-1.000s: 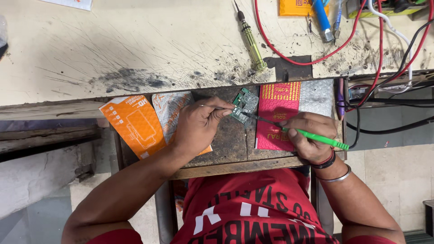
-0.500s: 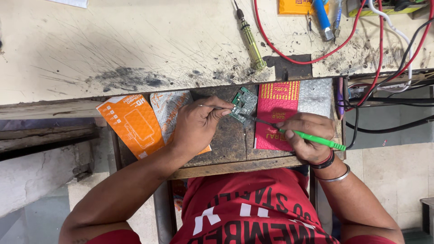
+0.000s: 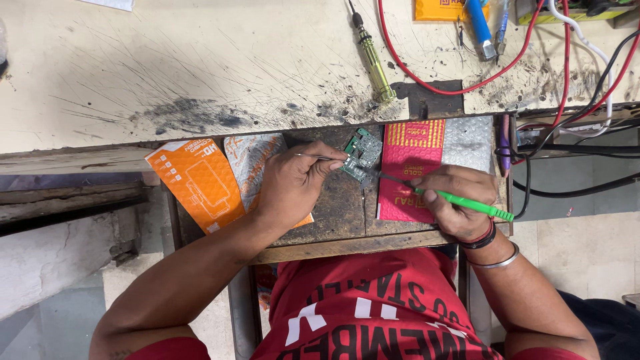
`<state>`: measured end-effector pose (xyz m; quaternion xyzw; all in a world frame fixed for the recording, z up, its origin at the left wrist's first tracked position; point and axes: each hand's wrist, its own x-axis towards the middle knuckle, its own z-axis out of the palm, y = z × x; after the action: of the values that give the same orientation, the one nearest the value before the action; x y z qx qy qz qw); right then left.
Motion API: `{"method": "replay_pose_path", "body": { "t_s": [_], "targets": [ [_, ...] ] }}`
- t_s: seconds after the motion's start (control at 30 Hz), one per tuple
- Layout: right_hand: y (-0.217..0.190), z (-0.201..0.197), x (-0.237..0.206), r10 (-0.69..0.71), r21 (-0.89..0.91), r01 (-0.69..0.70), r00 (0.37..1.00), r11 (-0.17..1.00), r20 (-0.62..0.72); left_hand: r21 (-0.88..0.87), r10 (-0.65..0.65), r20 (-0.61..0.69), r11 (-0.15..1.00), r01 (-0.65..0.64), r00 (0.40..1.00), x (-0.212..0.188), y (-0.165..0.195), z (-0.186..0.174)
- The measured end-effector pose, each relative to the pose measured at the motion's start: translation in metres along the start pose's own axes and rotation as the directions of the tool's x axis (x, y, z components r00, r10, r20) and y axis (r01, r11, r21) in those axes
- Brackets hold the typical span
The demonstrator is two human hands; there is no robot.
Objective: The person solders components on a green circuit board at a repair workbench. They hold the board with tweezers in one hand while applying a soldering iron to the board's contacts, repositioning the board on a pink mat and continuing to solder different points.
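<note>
We find the work at the soldering stage. Our left hand [image 3: 293, 183] has its fingers pinched together on a thin metal wire [image 3: 320, 157], whose tip meets the circuit board [image 3: 362, 155]. Our right hand [image 3: 453, 200] has its fingers clamped around a green-handled iron [image 3: 467, 203], its dark tip laid against the board's lower edge. The board lies flat on a dark, worn wooden shelf [image 3: 340, 207] just below the table [image 3: 200, 67], between the two hands.

In our judgement, the joint is being worked now; the next move calls for a steady tip on one pad, the wire fed sparingly, and the board kept from sliding, since nothing visibly pins it.

Materials: the board is small, green, roughly rectangular and crowded with parts. The table is pale, heavily scratched and scorched black in patches. A red packet [image 3: 410, 167] with gold print lies under the iron, beside a silvery bubble-textured pouch [image 3: 469, 140]. An orange card [image 3: 197, 183] sits left of the left hand. A yellow-handled screwdriver [image 3: 372, 60] and red cable [image 3: 467, 87] rest on the table.
</note>
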<state>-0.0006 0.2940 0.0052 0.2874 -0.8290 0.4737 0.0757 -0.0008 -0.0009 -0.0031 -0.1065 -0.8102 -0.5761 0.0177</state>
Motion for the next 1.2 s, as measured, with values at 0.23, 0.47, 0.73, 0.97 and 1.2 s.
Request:
{"method": "replay_pose_path", "body": {
  "t_s": [0.23,0.47,0.73,0.97,1.2],
  "targets": [
    [0.0009,-0.0004,-0.0002,-0.005,-0.024,0.005,1.0,1.0,0.006,0.007,-0.028,0.014,1.0,0.028,0.999,-0.0002,0.0014,-0.0007],
    [0.0,-0.0004,0.0005,-0.012,-0.007,0.012,1.0,1.0,0.019,0.013,0.0,0.008,1.0,0.0,1.0,0.0013,0.0017,-0.0008],
    [-0.0016,-0.0003,0.0027,-0.03,-0.024,0.031,0.998,0.999,0.047,0.007,-0.006,0.011,1.0,0.006,1.0,0.0008,0.0031,-0.0013],
    [-0.0023,0.0007,0.0017,-0.002,-0.012,0.002,1.0,1.0,0.03,0.038,0.0,0.008,0.999,0.0,1.0,0.001,0.0036,-0.0019],
    [-0.0037,-0.0005,0.001,0.025,-0.036,-0.024,0.999,0.999,0.031,0.037,0.018,0.003,0.999,-0.018,1.0,0.0004,0.0022,-0.0014]
  ]
}}
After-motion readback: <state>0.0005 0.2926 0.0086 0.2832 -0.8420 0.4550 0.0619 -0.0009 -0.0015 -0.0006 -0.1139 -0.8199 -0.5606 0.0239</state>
